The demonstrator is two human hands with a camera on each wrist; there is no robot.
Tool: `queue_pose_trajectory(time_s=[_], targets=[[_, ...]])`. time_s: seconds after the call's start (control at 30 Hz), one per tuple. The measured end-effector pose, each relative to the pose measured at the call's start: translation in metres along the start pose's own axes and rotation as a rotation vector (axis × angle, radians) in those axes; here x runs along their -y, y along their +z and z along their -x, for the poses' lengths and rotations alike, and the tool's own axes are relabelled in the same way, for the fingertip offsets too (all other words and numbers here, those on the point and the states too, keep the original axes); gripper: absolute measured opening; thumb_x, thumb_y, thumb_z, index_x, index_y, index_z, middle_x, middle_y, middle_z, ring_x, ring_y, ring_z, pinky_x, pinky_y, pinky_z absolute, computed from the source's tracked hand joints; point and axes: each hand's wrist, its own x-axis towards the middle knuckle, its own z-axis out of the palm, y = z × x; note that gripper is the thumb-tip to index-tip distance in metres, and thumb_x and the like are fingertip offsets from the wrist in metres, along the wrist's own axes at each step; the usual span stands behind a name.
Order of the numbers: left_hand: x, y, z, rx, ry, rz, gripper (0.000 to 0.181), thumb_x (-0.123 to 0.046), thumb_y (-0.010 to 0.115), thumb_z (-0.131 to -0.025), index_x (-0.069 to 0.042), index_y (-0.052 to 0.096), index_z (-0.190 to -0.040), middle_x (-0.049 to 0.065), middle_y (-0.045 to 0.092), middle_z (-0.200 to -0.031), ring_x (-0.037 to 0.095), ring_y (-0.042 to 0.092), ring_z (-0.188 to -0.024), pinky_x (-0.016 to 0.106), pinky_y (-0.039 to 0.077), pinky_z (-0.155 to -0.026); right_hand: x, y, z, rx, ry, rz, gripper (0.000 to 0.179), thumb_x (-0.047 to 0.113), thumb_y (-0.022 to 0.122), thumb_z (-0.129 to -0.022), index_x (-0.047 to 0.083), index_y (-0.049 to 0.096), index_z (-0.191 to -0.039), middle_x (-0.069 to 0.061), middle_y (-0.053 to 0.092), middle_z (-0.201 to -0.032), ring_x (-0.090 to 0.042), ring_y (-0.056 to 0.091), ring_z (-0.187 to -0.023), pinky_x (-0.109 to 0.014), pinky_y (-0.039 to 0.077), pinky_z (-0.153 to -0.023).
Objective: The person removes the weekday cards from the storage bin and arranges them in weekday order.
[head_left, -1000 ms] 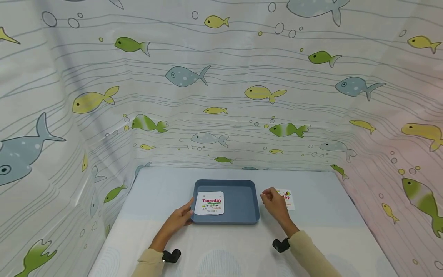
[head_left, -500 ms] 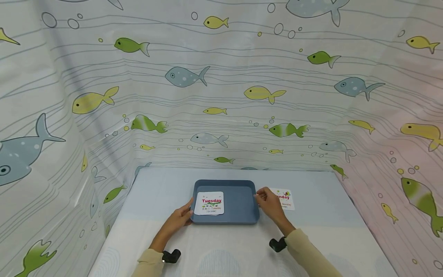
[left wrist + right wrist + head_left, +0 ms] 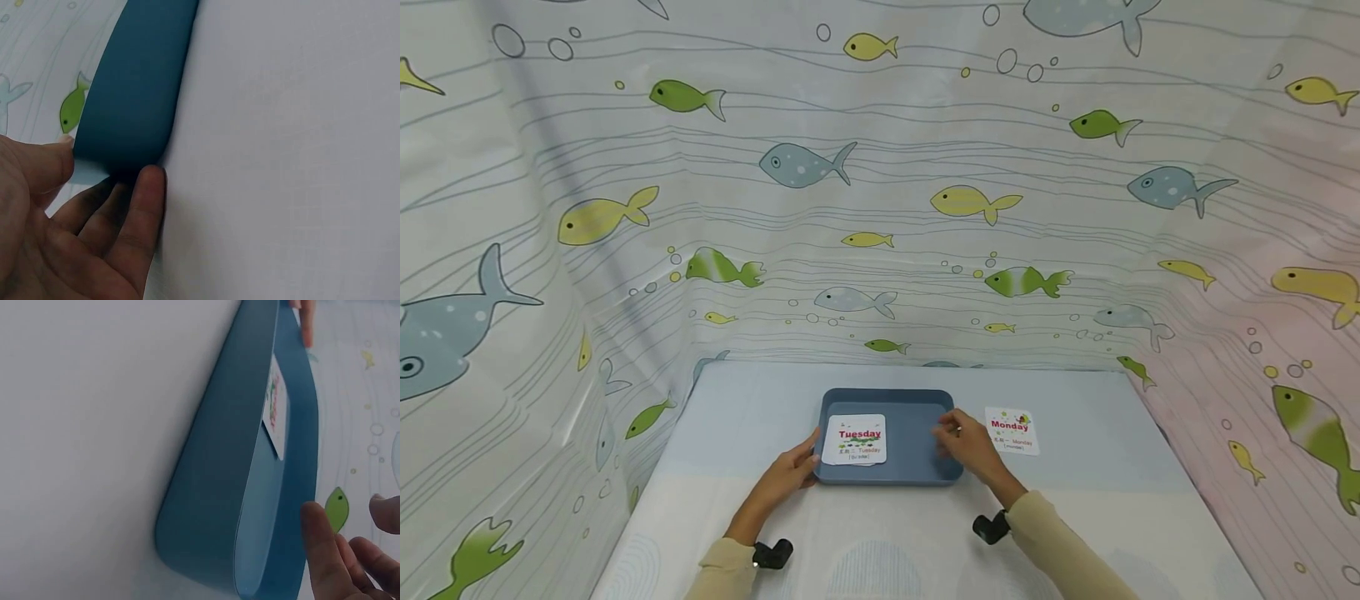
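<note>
Blue-grey rectangular tray (image 3: 887, 481) with low raised walls and rounded corners, lying at the middle of the worktop (image 3: 1075, 408), with its long sides running from left to right. Inside, in the left half of the tray: white Tuesday card (image 3: 854, 439), face up, with red title, green drawing and smaller lines of text below. Under its near side, thin white edge (image 3: 868, 465) of something beneath, too little visible to name. To the right of the tray, directly on the worktop: Monday card (image 3: 1012, 432), also white and face up, with red title and small colourful figures, well apart from the Tuesday card.

At the tray's left end, left hand (image 3: 786, 475) gripping it, in the left wrist view with thumb up at the rim and other fingertips low at the wall. By the right end of the tray, between the two cards, right hand (image 3: 973, 444) with fingers loosely bent; in the right wrist view, clear gap between thumb and forefinger. Impossible to tell contact from mere closeness between this hand and the tray.

Farther out, small black device (image 3: 772, 554) on each wrist, then beige sleeves (image 3: 1075, 546). At the far, left and right sides, hanging sheet (image 3: 880, 108) with wavy lines, small circles and yellow, green and grey-blue fish, pinkish at the right.
</note>
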Motion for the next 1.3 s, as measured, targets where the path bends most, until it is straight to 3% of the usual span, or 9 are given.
queue_pose_trajectory(time_s=[0.4, 0.77, 1.1, 1.3], targets=[[-0.001, 0.000, 0.001, -0.005, -0.002, -0.020, 0.058, -0.014, 0.053, -0.104, -0.017, 0.032, -0.158, 0.028, 0.038, -0.155, 0.047, 0.050, -0.133, 0.045, 0.060, -0.087, 0.002, 0.018, -0.003, 0.116, 0.040, 0.004, 0.040, 0.023, 0.067, -0.097, -0.005, 0.058, -0.123, -0.014, 0.063, -0.103, -0.027, 0.073, -0.084, -0.039, 0.063, -0.072], [0.000, 0.001, -0.001, -0.013, -0.012, -0.031, 0.057, -0.014, 0.053, -0.104, -0.017, 0.032, -0.157, 0.027, 0.038, -0.155, 0.046, 0.051, -0.133, 0.042, 0.061, -0.087, -0.002, 0.028, -0.005, 0.161, 0.066, -0.013, 0.045, 0.026, 0.069, -0.096, -0.006, 0.056, -0.125, -0.015, 0.063, -0.106, -0.027, 0.072, -0.090, -0.032, 0.063, -0.070], [0.001, 0.000, 0.000, -0.008, -0.012, -0.031, 0.056, -0.014, 0.051, -0.105, -0.017, 0.032, -0.157, 0.027, 0.038, -0.155, 0.046, 0.049, -0.134, 0.042, 0.061, -0.088, -0.003, 0.037, -0.005, 0.160, 0.088, 0.007, 0.048, 0.029, 0.072, -0.093, -0.005, 0.057, -0.124, -0.013, 0.063, -0.103, -0.021, 0.072, -0.082, -0.033, 0.062, -0.070], [0.003, 0.001, -0.001, -0.009, -0.011, -0.017, 0.057, -0.015, 0.052, -0.104, -0.019, 0.032, -0.158, 0.026, 0.038, -0.156, 0.046, 0.049, -0.135, 0.044, 0.060, -0.089, -0.004, 0.043, -0.006, 0.173, 0.102, -0.013, 0.048, 0.026, 0.072, -0.093, -0.006, 0.056, -0.125, -0.014, 0.063, -0.102, -0.024, 0.071, -0.083, -0.033, 0.063, -0.069]])
